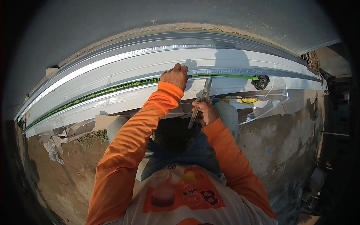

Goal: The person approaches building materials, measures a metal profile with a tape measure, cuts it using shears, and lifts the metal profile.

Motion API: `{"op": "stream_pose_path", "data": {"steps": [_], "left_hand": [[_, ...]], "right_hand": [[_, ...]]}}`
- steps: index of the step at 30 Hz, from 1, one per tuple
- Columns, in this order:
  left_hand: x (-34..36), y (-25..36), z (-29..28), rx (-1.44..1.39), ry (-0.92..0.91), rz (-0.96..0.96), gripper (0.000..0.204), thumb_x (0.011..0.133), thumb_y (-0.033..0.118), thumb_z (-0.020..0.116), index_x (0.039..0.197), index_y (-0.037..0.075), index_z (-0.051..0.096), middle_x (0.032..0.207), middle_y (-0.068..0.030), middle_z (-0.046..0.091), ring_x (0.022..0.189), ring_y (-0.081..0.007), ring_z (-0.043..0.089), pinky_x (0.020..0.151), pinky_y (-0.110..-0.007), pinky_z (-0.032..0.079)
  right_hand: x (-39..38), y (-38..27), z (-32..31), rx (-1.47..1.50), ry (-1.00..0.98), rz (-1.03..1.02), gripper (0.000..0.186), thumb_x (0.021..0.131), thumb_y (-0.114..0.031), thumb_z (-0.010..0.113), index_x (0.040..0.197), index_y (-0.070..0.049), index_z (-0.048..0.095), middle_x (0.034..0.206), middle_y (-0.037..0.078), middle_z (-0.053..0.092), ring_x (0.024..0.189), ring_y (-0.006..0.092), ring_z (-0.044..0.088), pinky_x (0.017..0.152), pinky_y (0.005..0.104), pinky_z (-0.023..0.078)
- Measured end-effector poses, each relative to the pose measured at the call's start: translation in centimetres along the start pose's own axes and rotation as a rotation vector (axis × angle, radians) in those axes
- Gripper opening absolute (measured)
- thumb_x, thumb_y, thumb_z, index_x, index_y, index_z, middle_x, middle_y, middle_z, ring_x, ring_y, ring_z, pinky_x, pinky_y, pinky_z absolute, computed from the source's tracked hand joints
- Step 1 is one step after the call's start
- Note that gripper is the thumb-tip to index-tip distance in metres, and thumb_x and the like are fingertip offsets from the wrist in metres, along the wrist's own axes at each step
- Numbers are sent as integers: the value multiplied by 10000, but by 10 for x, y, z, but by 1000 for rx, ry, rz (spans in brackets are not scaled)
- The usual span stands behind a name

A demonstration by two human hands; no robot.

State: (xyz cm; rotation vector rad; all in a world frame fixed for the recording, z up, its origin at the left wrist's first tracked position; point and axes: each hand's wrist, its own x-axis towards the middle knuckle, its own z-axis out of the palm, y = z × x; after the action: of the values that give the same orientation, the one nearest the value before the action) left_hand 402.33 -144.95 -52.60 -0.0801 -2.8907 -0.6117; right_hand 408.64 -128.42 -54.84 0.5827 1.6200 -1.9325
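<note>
The left hand lies over the green measuring tape along the long metal channel; I cannot tell whether it pinches or only presses. The right hand grasps a metal hand tool. If the left hand lifts, the tape could perhaps slip sideways.

Black-cased tape measure, green blade extended leftward along slotted silver profile, plier-shaped metal tool tilted near it
</note>
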Motion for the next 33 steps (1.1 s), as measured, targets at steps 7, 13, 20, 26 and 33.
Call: {"op": "stream_pose_path", "data": {"steps": [7, 13, 20, 26, 33], "left_hand": [[5, -14, 7, 105, 64, 175, 199, 768, 299, 640, 841, 121, 589, 822, -32, 580, 814, -224, 549, 709, -361, 418], [3, -31, 20, -146, 94, 245, 134, 770, 256, 647, 818, 141, 594, 778, -21, 535, 830, -216, 545, 727, -353, 408], [-2, -29, 21, -127, 145, 230, 125, 786, 264, 625, 797, 141, 601, 821, -16, 549, 840, -224, 544, 762, -369, 387], [-1, -28, 20, -125, 2, 167, 136, 796, 241, 606, 853, 123, 571, 850, -28, 604, 858, -225, 571, 760, -368, 380], [-4, -30, 23, -185, 93, 223, 141, 800, 223, 601, 862, 106, 556, 811, -43, 595, 808, -232, 580, 729, -366, 392]], "right_hand": [[-30, -34, -5, -181, 17, 278, 233, 840, -187, 515, 1041, -82, 465, 812, 90, 548, 707, 232, 560, 592, 420, 514], [-22, -55, -8, -461, 43, 336, 192, 829, -170, 489, 978, -49, 495, 718, 75, 545, 587, 196, 561, 472, 360, 488], [-22, -66, 3, -657, 79, 272, 217, 805, -162, 507, 967, -17, 521, 709, 82, 542, 551, 187, 554, 435, 339, 474], [-22, -70, 8, -773, 102, 284, 202, 864, -190, 503, 974, -20, 509, 706, 73, 531, 569, 176, 547, 471, 330, 489], [-27, -69, 17, -792, 96, 250, 220, 879, -185, 484, 1022, -20, 509, 690, 65, 526, 543, 167, 537, 449, 321, 481]]}}
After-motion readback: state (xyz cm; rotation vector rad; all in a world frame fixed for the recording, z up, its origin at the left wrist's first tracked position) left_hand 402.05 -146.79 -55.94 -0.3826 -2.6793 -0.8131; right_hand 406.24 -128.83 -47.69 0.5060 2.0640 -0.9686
